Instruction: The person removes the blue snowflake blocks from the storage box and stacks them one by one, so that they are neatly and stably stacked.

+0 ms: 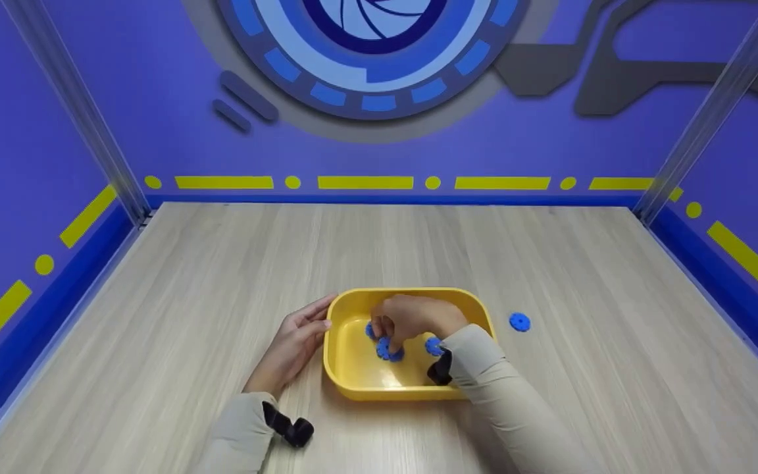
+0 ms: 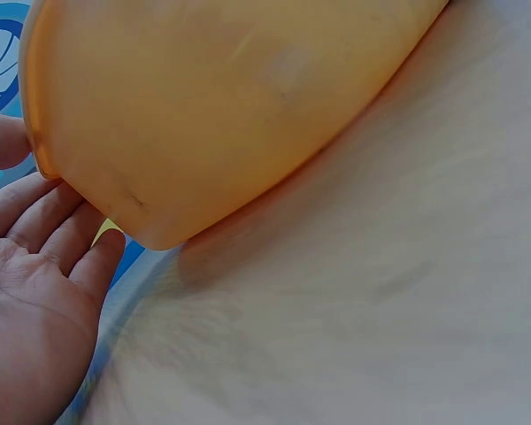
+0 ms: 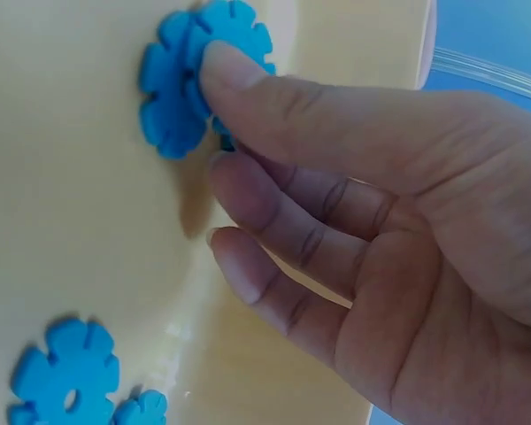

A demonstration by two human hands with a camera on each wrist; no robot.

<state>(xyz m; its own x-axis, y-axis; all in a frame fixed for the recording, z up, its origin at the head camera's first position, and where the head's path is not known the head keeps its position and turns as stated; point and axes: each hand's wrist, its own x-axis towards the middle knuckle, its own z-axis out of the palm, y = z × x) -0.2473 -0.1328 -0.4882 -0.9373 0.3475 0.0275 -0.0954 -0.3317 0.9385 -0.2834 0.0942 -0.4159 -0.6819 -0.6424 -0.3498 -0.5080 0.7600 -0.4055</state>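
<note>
A yellow plastic tub (image 1: 353, 395) stands on the wooden table. My left hand (image 1: 297, 345) rests against its left side; in the left wrist view the fingers (image 2: 40, 217) lie nearly straight along the outer wall and the thumb is at the rim. My right hand (image 1: 412, 316) reaches inside the tub. Its thumb and fingers pinch a blue snowflake disc (image 3: 234, 27), which overlaps a second blue snowflake disc (image 3: 164, 97). The index fingertip is hidden behind the disc. Lower in the right wrist view lies another notched blue disc (image 3: 66, 372).
One blue disc (image 1: 520, 322) lies on the table (image 1: 589, 368) to the right of the tub. Inside the tub, another blue disc (image 1: 433, 346) is near the right wrist. Blue-purple panels (image 1: 379, 155) with yellow markings enclose the table at the back and sides.
</note>
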